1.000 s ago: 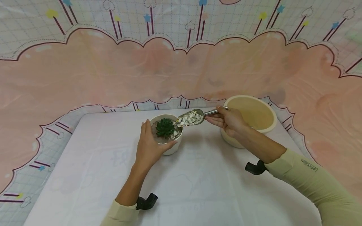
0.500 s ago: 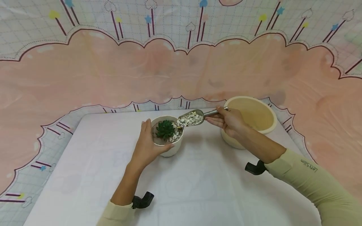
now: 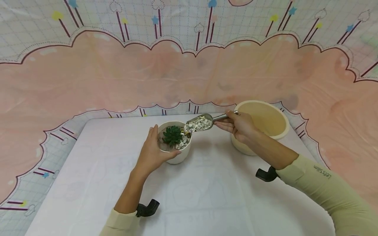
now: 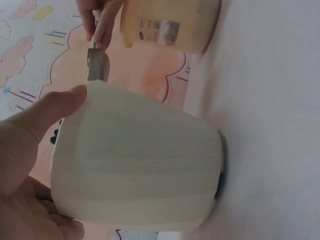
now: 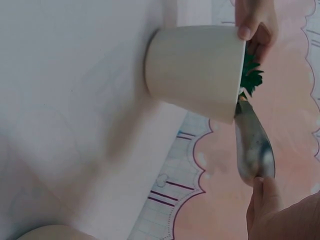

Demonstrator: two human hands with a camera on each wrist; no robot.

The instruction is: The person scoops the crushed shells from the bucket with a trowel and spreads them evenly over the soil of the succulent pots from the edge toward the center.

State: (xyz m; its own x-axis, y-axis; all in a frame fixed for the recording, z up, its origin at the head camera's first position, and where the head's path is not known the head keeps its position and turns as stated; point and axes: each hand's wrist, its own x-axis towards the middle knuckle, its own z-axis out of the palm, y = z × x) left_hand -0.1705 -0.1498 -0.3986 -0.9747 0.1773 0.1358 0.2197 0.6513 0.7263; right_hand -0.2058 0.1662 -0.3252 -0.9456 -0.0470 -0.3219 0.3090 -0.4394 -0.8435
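Observation:
A white plant pot (image 3: 179, 157) holds a small green succulent (image 3: 172, 136) over a greyish fill, with white stone chips (image 3: 183, 141) along its right side. My left hand (image 3: 149, 155) holds the pot by its rim, thumb at the near side and fingers at the far left. In the left wrist view the pot's wall (image 4: 135, 160) hides most of the plant. My right hand (image 3: 240, 126) grips the handle of a metal scoop (image 3: 209, 124) loaded with white chips. The scoop's lip is at the pot's right rim, next to the succulent, as the right wrist view also shows.
A cream tub (image 3: 239, 149) stands at the back right of the white table (image 3: 189, 196), behind my right hand and forearm. In the left wrist view a label (image 4: 160, 31) shows on its side. A patterned cloth (image 3: 189, 75) hangs behind the table.
The pot has shifted slightly nearer to me, and my left hand and forearm have moved a little left. More white chips show on the pot's right side. The scoop has hardly moved.

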